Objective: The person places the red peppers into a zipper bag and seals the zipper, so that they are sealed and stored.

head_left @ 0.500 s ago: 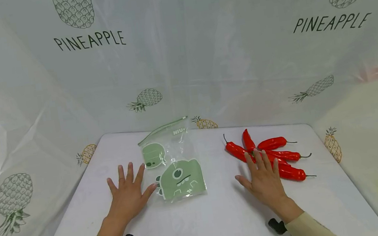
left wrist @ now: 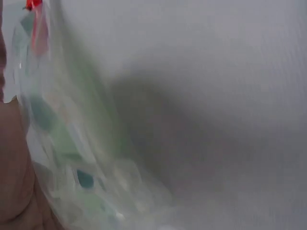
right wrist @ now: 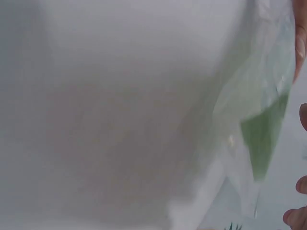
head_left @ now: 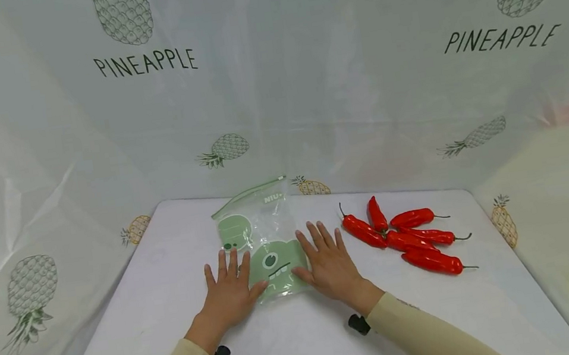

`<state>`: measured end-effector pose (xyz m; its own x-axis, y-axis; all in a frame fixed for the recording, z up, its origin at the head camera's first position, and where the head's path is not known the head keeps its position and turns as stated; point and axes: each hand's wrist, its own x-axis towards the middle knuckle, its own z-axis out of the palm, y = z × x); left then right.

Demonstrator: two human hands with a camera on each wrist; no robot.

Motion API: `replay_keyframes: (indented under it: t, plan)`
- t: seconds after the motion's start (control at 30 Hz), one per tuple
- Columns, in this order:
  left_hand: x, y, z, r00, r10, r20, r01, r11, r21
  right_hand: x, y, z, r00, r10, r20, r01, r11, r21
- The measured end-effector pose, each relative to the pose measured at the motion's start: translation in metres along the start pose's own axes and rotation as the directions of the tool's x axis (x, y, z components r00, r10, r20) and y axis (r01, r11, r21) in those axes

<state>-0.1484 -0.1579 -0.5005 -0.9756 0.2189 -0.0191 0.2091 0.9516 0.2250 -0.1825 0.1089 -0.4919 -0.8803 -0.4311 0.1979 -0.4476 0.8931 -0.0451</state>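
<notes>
**Both hands flat on the zip bag, peppers off to the side**

The clear zip bag point(head_left: 266, 246) with the green monster print lies flat near the middle of the white table point(head_left: 135, 317), its zipper end toward the table's far edge. The left hand point(head_left: 232, 295) rests on the bag's near left corner, fingers straight and spread, gripping nothing. The right hand point(head_left: 330, 267) does the same on the bag's near right edge, palm down, fingers relaxed. A pile of red chili peppers point(head_left: 405, 236) sits right of the bag, close to the right hand but not touching it. Left of the bag and between the bag and the table's near edge there's bare tabletop. A pineapple-print sheet point(head_left: 304, 79) hangs behind the bag. Wrist views are just blur.
</notes>
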Motion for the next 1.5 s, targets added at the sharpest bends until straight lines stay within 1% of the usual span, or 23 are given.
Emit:
replay_keyframes:
  t: [0.07, 0.17, 0.27, 0.4, 0.53, 0.6, 0.67, 0.73, 0.83, 0.93, 0.97, 1.07, 1.23, 1.3, 1.37, 1.5]
  plan:
    - [0.001, 0.007, 0.004, 1.0, 0.02, 0.015, -0.02, 1.0, -0.013, 0.008, -0.007, 0.004, 0.999, -0.039, 0.015, 0.039, 0.999, -0.006]
    - [0.001, 0.016, 0.008, 0.999, 0.044, 0.018, -0.043, 0.999, -0.028, 0.015, -0.011, 0.009, 0.996, -0.078, 0.045, 0.078, 0.997, -0.012]
    - [0.0, 0.022, 0.01, 0.998, 0.063, 0.019, -0.062, 0.997, -0.043, 0.018, -0.011, 0.012, 0.99, -0.091, 0.106, 0.091, 0.996, 0.002]
    - [-0.004, 0.024, 0.012, 0.997, 0.057, 0.052, -0.054, 0.997, -0.046, 0.017, -0.007, 0.017, 0.976, -0.088, 0.2, 0.083, 0.996, 0.032]
    - [-0.007, 0.02, 0.015, 0.995, 0.023, 0.097, -0.02, 0.999, -0.037, 0.01, -0.001, 0.024, 0.958, -0.068, 0.279, 0.049, 0.996, 0.074]
    - [-0.008, 0.015, 0.018, 0.993, 0.014, 0.118, -0.009, 0.999, -0.038, 0.005, 0.002, 0.026, 0.951, -0.066, 0.301, 0.037, 0.994, 0.1]
    - [-0.008, 0.01, 0.02, 0.991, 0.017, 0.133, -0.013, 0.999, -0.034, -0.001, 0.004, 0.027, 0.949, -0.074, 0.308, 0.04, 0.993, 0.115]
    - [-0.007, 0.006, 0.02, 0.989, 0.033, 0.146, -0.028, 0.999, -0.038, -0.008, 0.006, 0.027, 0.949, -0.088, 0.304, 0.053, 0.991, 0.121]
    - [-0.005, 0.0, 0.018, 0.984, 0.073, 0.159, -0.067, 0.997, -0.046, -0.019, 0.009, 0.025, 0.95, -0.105, 0.294, 0.073, 0.99, 0.118]
    - [-0.003, -0.009, 0.014, 0.98, 0.114, 0.162, -0.109, 0.993, -0.043, -0.032, 0.007, 0.023, 0.946, -0.122, 0.301, 0.089, 0.989, 0.122]
    - [-0.001, -0.013, 0.012, 0.979, 0.125, 0.159, -0.12, 0.992, -0.044, -0.036, 0.005, 0.022, 0.943, -0.131, 0.305, 0.096, 0.987, 0.128]
    - [0.0, -0.025, 0.002, 0.98, 0.131, 0.15, -0.128, 0.991, -0.027, -0.05, -0.007, 0.018, 0.933, -0.173, 0.316, 0.137, 0.982, 0.133]
    - [0.002, -0.042, -0.018, 0.992, 0.088, 0.095, -0.093, 0.994, 0.049, -0.072, -0.041, 0.008, 0.912, -0.269, 0.308, 0.227, 0.96, 0.167]
    - [0.002, -0.045, -0.023, 0.994, 0.075, 0.076, -0.082, 0.993, 0.084, -0.079, -0.057, 0.005, 0.901, -0.305, 0.309, 0.252, 0.947, 0.2]
    - [0.004, -0.046, -0.025, 0.996, 0.068, 0.065, -0.075, 0.991, 0.113, -0.084, -0.071, 0.003, 0.888, -0.336, 0.314, 0.266, 0.932, 0.245]
    - [0.008, -0.043, -0.025, 0.997, 0.05, 0.055, -0.056, 0.992, 0.115, -0.084, -0.09, 0.003, 0.869, -0.374, 0.323, 0.262, 0.903, 0.341]
